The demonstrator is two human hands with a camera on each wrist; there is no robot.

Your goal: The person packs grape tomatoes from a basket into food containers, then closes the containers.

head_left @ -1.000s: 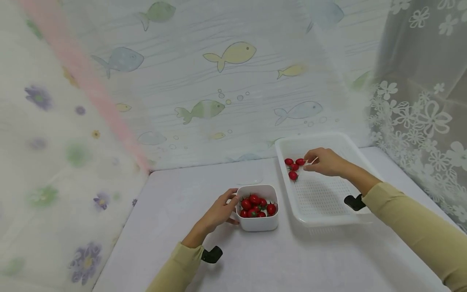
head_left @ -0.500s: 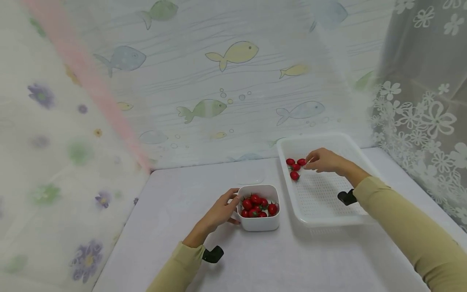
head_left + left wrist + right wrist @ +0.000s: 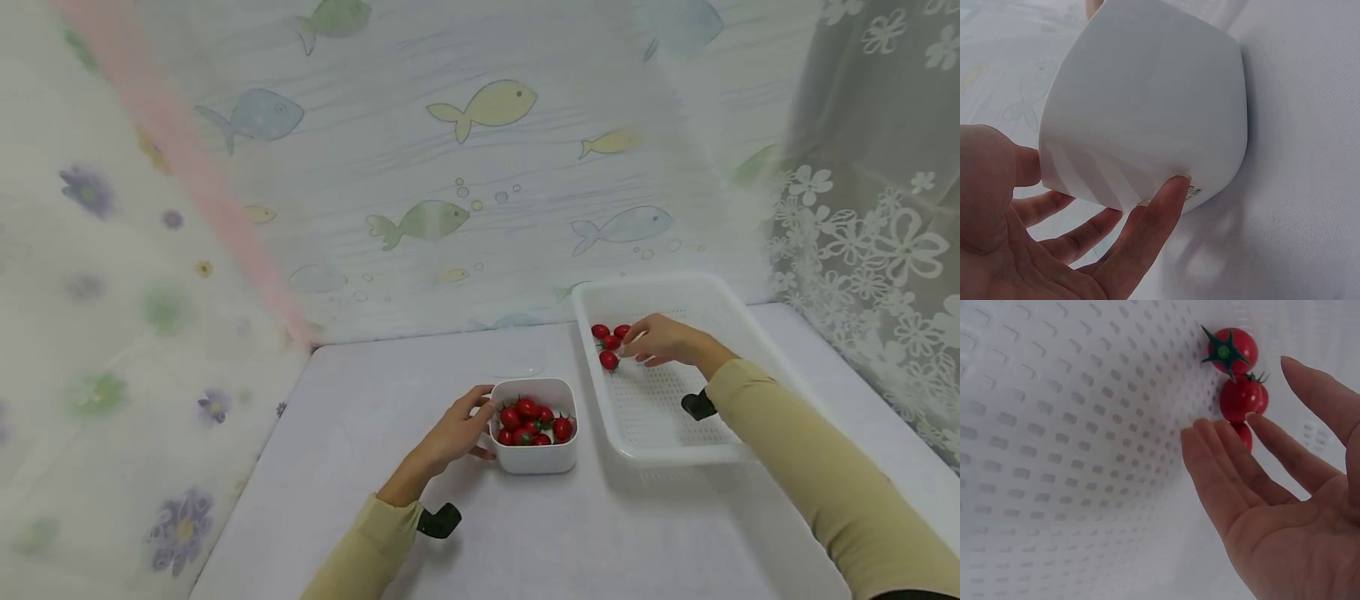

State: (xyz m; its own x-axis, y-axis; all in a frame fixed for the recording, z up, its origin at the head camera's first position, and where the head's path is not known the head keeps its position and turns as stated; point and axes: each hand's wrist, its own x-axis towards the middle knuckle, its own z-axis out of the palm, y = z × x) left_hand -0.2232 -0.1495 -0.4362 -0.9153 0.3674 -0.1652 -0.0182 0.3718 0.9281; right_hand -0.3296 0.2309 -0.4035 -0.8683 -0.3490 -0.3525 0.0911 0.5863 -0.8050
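Observation:
My left hand (image 3: 456, 427) rests its fingertips against the left side of a small white square container (image 3: 536, 460), the thumb up by the rim. In the left wrist view its fingers (image 3: 1147, 240) touch the smooth white wall without wrapping round it. Several red cherry tomatoes (image 3: 522, 436) with green stems lie inside the container. Over the white perforated basket (image 3: 652, 456), my right hand (image 3: 660, 338) reaches in with fingers extended and holds nothing. Just beyond its fingertips sit several more cherry tomatoes (image 3: 1241, 399), partly hidden behind the fingers in the right wrist view.
The basket stands right of the container on a white-covered table (image 3: 360, 400). Behind the container lies a clear, faintly outlined flat thing (image 3: 519, 372). A fish-print curtain (image 3: 420, 150) hangs at the back, and a lace curtain (image 3: 862, 242) at the right.
My right hand has shifted slightly left and nearer to me, beside the tomatoes, its fingers now more spread. The left hand stays at the container. The whole view has drifted a little.

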